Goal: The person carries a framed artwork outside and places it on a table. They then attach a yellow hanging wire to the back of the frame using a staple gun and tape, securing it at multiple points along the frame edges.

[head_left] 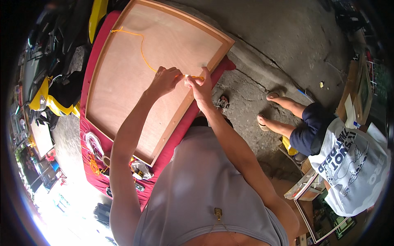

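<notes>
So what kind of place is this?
Probably an outdoor picture-framing workshop. A big wooden frame lies back-up on a red-covered table, more frames are stacked nearby, and the floor is bare concrete.

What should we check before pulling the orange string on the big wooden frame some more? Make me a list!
1. Both hands on the string: ok. The left hand and right hand pinch the orange string near the frame's edge.
2. String reaches the far corner: ok; whether it is fastened there, cannot tell.
3. Wooden frame lies flat on the red cloth: ok.
4. String free of tangles across the board: ok.
5. Knot at the fingers: cannot tell, hidden.
</notes>
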Available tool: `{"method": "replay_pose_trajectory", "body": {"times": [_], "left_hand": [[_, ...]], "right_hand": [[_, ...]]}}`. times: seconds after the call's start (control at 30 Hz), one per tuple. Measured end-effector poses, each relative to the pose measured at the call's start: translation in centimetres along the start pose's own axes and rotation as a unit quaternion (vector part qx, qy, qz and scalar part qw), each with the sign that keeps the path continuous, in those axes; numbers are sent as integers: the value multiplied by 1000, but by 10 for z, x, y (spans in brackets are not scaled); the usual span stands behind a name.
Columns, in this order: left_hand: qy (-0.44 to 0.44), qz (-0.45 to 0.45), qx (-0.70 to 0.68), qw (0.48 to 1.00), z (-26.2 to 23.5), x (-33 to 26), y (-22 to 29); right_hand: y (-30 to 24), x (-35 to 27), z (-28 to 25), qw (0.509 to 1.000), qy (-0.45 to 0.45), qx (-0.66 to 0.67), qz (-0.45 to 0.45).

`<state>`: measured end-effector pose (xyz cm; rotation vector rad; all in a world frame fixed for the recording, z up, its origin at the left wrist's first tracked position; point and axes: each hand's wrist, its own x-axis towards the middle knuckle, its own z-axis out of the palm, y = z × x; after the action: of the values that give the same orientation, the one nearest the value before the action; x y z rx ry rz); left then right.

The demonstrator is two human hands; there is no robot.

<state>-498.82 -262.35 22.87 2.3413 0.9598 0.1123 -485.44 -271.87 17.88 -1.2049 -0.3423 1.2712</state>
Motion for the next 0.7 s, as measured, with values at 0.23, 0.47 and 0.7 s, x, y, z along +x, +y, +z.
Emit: {"method": "replay_pose_trajectory", "body": {"times": [0.23, 0.47, 0.7], "left_hand": [[8, 33, -23, 999, -7, -5, 3], [20, 57, -26, 998, -4, -3, -2], [29, 29, -136, 990, -1, -1, -10]], "right_hand": [[5, -2, 11, 1000, -2, 3, -18], [-3, -9, 16, 995, 31, -94, 19], [-16, -11, 1, 941, 81, -244, -220]]}}
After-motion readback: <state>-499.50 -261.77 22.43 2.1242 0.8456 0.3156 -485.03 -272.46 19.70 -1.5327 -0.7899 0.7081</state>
